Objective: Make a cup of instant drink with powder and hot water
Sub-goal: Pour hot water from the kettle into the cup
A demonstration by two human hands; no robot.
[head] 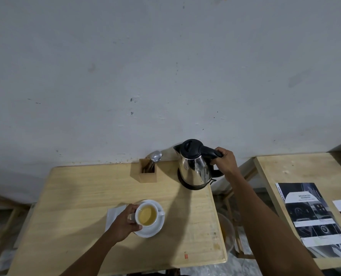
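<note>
A white cup (147, 215) holding yellowish liquid stands on a white saucer (155, 230) near the middle of the wooden table (76, 196). My left hand (126, 222) grips the cup's left side. At the table's back right a steel kettle (194, 168) with a black lid sits upright on its black base (191, 187). My right hand (224, 159) is closed around the kettle's black handle.
A wooden holder (147, 172) with spoons (155, 156) stands left of the kettle by the wall. A white napkin or sachet (114, 215) lies partly under my left hand. A second wooden table (297, 168) with printed sheets (313, 214) is at the right, across a gap.
</note>
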